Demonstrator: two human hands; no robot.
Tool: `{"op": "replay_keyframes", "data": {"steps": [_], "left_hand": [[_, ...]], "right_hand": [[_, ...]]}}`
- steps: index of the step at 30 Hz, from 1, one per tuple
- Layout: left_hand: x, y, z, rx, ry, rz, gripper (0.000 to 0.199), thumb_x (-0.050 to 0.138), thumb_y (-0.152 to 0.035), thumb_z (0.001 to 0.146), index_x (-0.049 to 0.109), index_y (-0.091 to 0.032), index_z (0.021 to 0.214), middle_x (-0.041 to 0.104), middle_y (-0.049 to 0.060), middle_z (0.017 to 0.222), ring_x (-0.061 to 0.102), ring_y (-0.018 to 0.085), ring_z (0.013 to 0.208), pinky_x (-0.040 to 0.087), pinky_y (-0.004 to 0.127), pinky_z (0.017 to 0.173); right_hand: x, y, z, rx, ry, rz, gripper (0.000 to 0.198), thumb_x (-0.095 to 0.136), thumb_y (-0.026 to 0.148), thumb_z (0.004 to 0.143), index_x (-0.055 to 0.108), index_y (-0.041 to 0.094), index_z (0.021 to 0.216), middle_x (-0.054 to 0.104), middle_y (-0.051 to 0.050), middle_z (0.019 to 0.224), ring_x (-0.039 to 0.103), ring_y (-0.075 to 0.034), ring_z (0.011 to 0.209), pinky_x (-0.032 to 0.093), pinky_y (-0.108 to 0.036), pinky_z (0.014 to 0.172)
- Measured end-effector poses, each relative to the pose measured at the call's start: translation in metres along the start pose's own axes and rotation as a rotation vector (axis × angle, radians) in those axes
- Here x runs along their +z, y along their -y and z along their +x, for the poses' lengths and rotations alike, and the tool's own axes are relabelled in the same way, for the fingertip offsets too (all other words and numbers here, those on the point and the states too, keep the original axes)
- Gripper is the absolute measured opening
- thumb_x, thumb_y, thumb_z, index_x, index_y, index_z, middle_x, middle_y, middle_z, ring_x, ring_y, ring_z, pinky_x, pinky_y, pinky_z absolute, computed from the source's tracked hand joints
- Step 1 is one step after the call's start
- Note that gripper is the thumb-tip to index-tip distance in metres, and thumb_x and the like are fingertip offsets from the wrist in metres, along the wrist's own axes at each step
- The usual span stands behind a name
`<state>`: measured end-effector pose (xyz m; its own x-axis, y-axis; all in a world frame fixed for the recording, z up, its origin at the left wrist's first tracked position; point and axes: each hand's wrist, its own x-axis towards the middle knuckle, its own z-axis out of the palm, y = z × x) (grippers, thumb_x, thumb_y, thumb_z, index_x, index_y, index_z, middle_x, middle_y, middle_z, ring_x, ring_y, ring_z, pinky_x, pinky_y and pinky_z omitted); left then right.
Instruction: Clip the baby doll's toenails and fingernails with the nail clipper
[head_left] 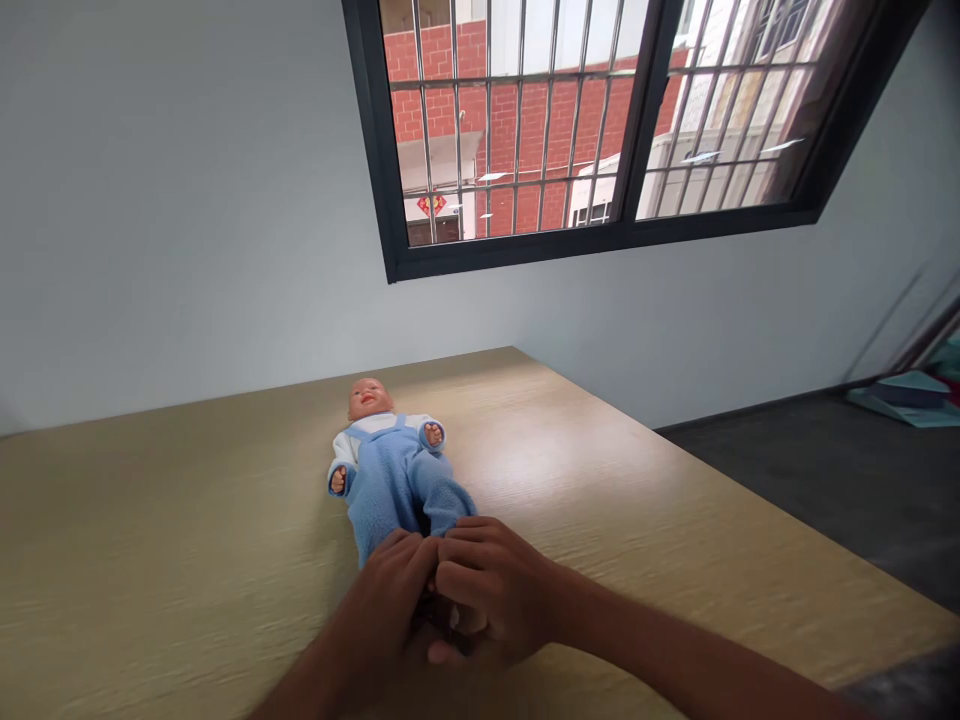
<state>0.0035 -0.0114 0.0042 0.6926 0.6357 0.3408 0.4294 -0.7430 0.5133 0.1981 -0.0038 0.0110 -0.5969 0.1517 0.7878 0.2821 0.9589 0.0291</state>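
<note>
A baby doll [390, 465] lies on its back on the wooden table [187, 520], its head toward the wall and its legs toward me. It wears light blue fleecy overalls over a white top. My left hand [394, 585] and my right hand [491, 590] meet side by side at the lower ends of its legs. Both hands have curled fingers closed on the trouser legs of the overalls. The doll's feet are mostly hidden behind my hands; a bit of skin-coloured plastic shows below them.
Behind the table stands a pale wall [187, 200] with a dark-framed, barred window [517, 130]. The table's right edge slopes down toward me, with dark floor [780, 480] beyond it. Greenish flat items [900, 398] lie on the floor at the far right.
</note>
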Motion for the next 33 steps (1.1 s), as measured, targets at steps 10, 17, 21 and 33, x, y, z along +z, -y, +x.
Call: {"op": "replay_keyframes", "data": {"steps": [10,17,21,33], "left_hand": [[-0.0029,-0.0032,0.0009,0.066,0.0,-0.036,0.013,0.053,-0.028,0.083,0.05,-0.016,0.088,0.057,0.005,0.087,0.048,0.021,0.078,0.03,0.034,0.075],[-0.0016,-0.0019,0.0015,0.07,0.003,-0.053,0.016,0.055,-0.03,0.08,0.048,-0.017,0.087,0.057,0.004,0.088,0.049,0.02,0.078,0.03,0.034,0.076],[-0.0028,-0.0035,0.0023,0.074,0.002,-0.05,0.016,0.055,-0.029,0.079,0.048,-0.016,0.087,0.058,0.005,0.087,0.049,0.021,0.078,0.03,0.035,0.075],[-0.0027,-0.0042,0.0019,0.056,0.013,-0.029,0.016,0.053,-0.031,0.081,0.048,-0.017,0.086,0.058,0.006,0.087,0.048,0.021,0.077,0.029,0.034,0.075]], "right_hand": [[-0.0032,-0.0005,-0.0006,-0.005,0.047,0.031,0.04,0.047,0.052,0.099,0.046,0.019,0.076,0.052,0.0,0.069,0.045,-0.015,0.062,0.035,-0.031,0.062],[-0.003,0.0016,-0.0018,0.031,0.077,0.056,0.039,0.046,0.05,0.1,0.046,0.019,0.077,0.052,-0.001,0.072,0.043,-0.016,0.063,0.033,-0.032,0.061],[-0.0015,0.0014,-0.0019,0.034,0.081,0.071,0.04,0.044,0.051,0.1,0.046,0.019,0.077,0.051,-0.001,0.071,0.043,-0.016,0.063,0.032,-0.032,0.061],[-0.0014,0.001,-0.001,0.016,0.057,0.058,0.04,0.045,0.051,0.1,0.048,0.018,0.076,0.053,-0.001,0.069,0.044,-0.016,0.061,0.032,-0.031,0.059]]}}
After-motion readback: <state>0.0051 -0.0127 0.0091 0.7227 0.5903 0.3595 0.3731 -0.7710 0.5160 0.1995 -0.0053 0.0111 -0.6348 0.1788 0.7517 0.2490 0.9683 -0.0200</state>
